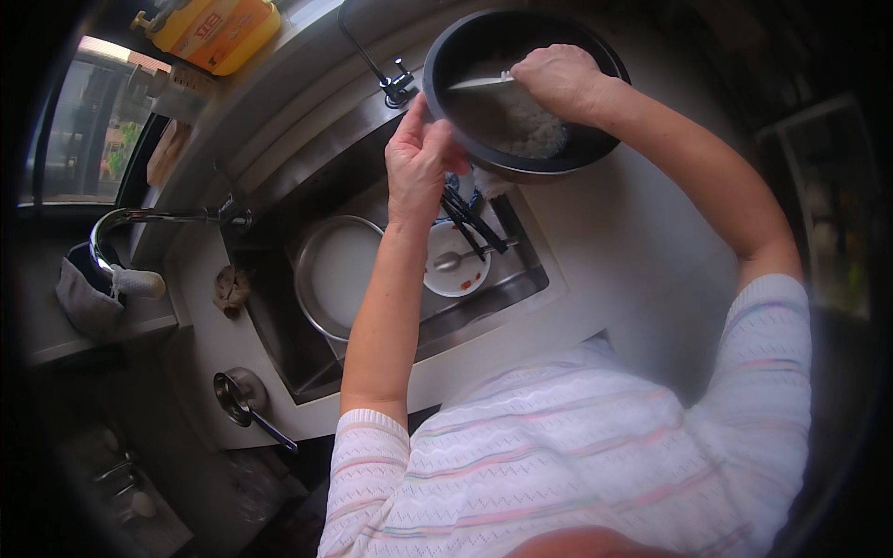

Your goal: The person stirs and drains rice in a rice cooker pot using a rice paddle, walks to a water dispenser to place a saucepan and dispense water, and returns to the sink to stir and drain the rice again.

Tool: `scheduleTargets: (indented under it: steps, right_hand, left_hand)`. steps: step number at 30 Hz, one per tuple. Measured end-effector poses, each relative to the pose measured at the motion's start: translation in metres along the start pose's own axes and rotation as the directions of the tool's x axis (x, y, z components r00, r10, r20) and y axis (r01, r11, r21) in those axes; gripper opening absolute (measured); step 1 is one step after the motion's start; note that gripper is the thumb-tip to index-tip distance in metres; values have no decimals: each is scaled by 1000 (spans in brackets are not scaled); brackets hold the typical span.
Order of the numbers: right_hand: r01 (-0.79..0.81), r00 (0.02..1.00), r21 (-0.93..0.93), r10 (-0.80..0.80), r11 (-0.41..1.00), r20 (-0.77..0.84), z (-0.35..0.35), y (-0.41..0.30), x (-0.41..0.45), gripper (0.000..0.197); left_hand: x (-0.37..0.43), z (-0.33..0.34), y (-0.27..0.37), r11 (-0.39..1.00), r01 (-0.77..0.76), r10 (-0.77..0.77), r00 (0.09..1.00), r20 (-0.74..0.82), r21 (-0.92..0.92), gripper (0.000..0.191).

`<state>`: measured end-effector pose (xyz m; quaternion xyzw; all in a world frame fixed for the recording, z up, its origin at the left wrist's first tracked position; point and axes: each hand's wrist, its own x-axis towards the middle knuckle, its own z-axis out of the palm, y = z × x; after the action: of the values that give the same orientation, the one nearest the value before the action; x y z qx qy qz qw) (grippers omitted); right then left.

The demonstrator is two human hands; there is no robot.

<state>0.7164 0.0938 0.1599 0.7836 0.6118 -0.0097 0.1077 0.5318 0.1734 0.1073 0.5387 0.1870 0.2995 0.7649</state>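
A deep dark rice-cooker inner pot [438,70] is tilted over the far right corner of the sink, with white cooked rice [534,125] along its lower wall. At the pot's left rim, my left hand [417,150] steadies it, index finger stretched along the outside. My right hand [558,80] reaches inside and grips a pale rice paddle [481,83]; its handle is hidden in my fist. Below the pot, black chopsticks [469,216] lie across a white bowl [455,284] that holds a metal spoon [448,261] and reddish food scraps.
A round metal basin [335,279] of cloudy liquid stands in the steel sink [279,349]. Faucets [394,89] rise along the back and left edges. A small ladle-like pan [241,397] and a crumpled brown cloth [231,289] lie on the left counter. A yellow jug [223,35] stands on the sill.
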Motion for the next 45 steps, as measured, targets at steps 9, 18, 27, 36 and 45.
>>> scheduleTargets:
  steps: [9,18,27,36,45]
  right_hand:
    - [-144,989,21,144,989,-17,6,13,11,21]
    - [-87,992,37,90,996,-87,1,17,0,17]
    - [21,1000,-9,-20,1000,14,-4,12,-11,18]
    - [-41,996,-12,42,999,84,3,1,2,20]
    - [28,999,-50,-26,998,33,-9,15,-10,19]
  left_hand:
    - [-1,-1,-3,999,-9,8,1000,8,36,42]
    - [-2,0,-1,999,2,-3,1000,5,39,42]
    - [-4,-8,-4,999,13,-13,1000,-16,44,43]
    - [-62,-33,32,985,91,-76,992,-105,146,44]
    - [-297,-212,147,807,228,419,428,-801,544,27]
